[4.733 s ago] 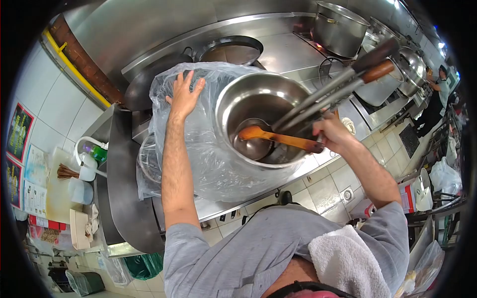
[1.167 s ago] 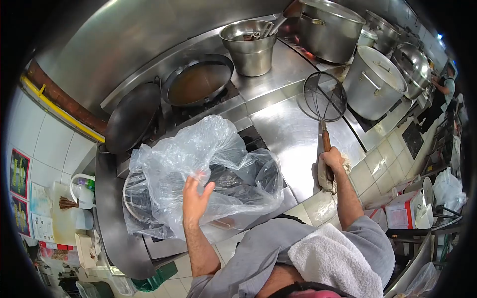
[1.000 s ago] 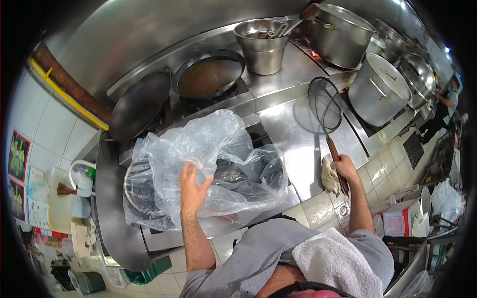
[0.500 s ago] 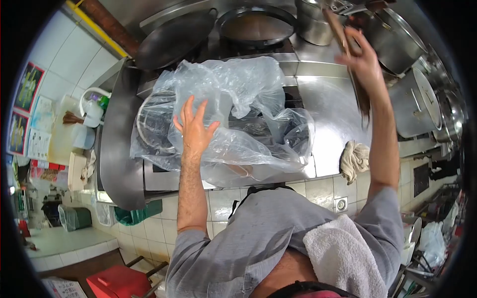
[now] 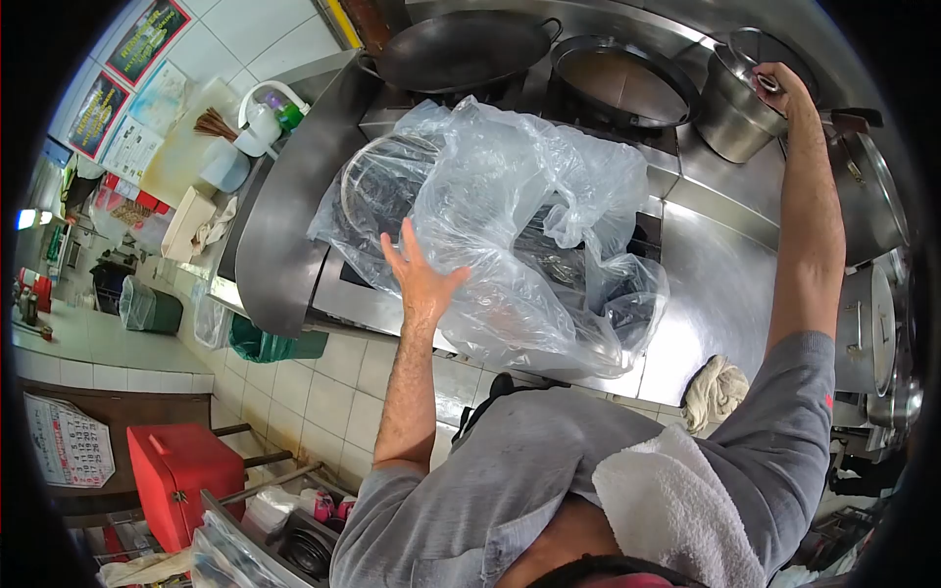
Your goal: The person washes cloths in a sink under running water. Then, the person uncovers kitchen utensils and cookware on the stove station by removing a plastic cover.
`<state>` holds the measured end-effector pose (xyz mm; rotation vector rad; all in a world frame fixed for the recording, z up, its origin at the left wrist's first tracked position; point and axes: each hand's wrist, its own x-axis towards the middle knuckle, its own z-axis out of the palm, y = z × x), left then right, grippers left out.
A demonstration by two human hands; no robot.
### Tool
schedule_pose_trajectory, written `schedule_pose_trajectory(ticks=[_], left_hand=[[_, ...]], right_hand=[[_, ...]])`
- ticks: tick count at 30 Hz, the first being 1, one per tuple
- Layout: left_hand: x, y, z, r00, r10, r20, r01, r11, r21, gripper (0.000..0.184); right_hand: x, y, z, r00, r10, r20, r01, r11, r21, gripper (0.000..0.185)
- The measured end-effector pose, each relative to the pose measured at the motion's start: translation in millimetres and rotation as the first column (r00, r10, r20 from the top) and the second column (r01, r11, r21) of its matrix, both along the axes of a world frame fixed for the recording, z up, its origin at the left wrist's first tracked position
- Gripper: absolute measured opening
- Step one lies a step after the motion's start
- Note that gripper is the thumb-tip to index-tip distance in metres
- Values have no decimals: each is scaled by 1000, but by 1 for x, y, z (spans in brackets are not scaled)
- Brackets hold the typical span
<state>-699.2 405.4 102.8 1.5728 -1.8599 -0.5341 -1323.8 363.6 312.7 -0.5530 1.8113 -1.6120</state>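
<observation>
My left hand (image 5: 424,284) has its fingers spread over the front of a large crumpled clear plastic bag (image 5: 490,196), seemingly touching it. The bag lies over the stove front, and a round rim shows through its left part. At the upper right, my right hand (image 5: 784,90) is closed at the mouth of a tall steel pot (image 5: 735,118). A metal utensil handle (image 5: 769,83) pokes out of its fist; the rest of the utensil is hidden. Behind the pot shows a dark round shape, too unclear to name.
Two black woks, one dry-looking (image 5: 466,49) and one with brown liquid (image 5: 622,86), sit behind the bag. Big pots (image 5: 867,191) stand at the right. A beige cloth (image 5: 716,392) lies at the counter's front edge. A red box (image 5: 181,480) is lower left.
My right hand has moved from the wire strainer's place over the counter up to the steel pot. My left hand stays by the bag, fingers spread. The view has swung left.
</observation>
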Motion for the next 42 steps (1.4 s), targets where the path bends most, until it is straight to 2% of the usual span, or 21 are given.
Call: schedule_pose_trajectory(ticks=[5,10,13,14,15,17,18,20,22,24,25,27,28,29,30,32,33,35,36,38,42], left_hand=[[22,-4,-4,959,41,-281,-19,997,81,90],[50,-1,-9,870,57,-490,-82,996,-29,75],[63,4,-10,822,160,-547,-229,972,-59,42],[66,8,-10,727,208,-654,-185,977,105,29],[65,15,-4,730,206,-651,-181,978,107,29],[55,29,13,325,353,-877,19,925,379,27],[53,32,12,329,353,-876,23,924,381,27],[50,35,11,44,422,-905,214,881,422,25],[49,37,12,26,464,-885,180,869,461,25],[57,35,6,0,504,-864,149,854,498,25],[72,33,-5,-57,439,-897,228,880,417,24],[76,35,0,-117,378,-918,288,898,333,23],[63,39,23,-87,360,-929,135,928,347,22],[57,44,39,-48,351,-935,-17,936,352,22],[59,49,45,-37,362,-932,-18,932,363,22],[60,51,54,-92,174,-981,129,979,161,32],[58,51,58,-95,172,-981,138,978,158,32],[52,55,61,134,51,-990,86,994,63,53],[53,56,57,130,61,-990,90,993,73,53],[52,53,49,149,-107,-983,346,937,-49,69],[48,48,59,94,-67,-993,413,910,-22,77]], right_hand=[[-4,2,-10,992,-43,-116,58,990,127,5],[1,16,-20,997,10,-82,-12,999,-31,9],[4,24,-23,999,40,-24,-43,993,-114,11],[4,26,-22,999,35,-22,-37,993,-113,11],[6,29,-22,999,23,24,-18,986,-166,15],[17,36,-21,997,7,74,9,976,-217,19],[25,39,-22,995,-8,98,35,960,-276,20],[58,50,-17,992,-21,125,62,942,-330,21],[106,74,-8,785,-466,408,617,643,-454,18],[151,109,-35,905,-308,294,415,485,-769,14],[144,126,-79,974,224,32,-49,345,-937,13],[293,139,-103,987,120,-111,-160,574,-803,9],[335,138,-127,953,258,156,-108,775,-622,8],[365,129,-164,907,364,211,-238,859,-454,8],[385,118,-203,782,564,266,-478,816,-325,9],[424,101,-262,735,673,-86,-657,738,157,16],[437,96,-288,648,747,-151,-716,664,214,24],[457,92,-317,573,819,30,-792,543,281,56],[467,101,-303,594,804,-12,-769,572,286,51],[483,108,-294,613,788,-52,-742,597,306,45],[488,91,-319,589,804,-87,-712,566,416,54]])
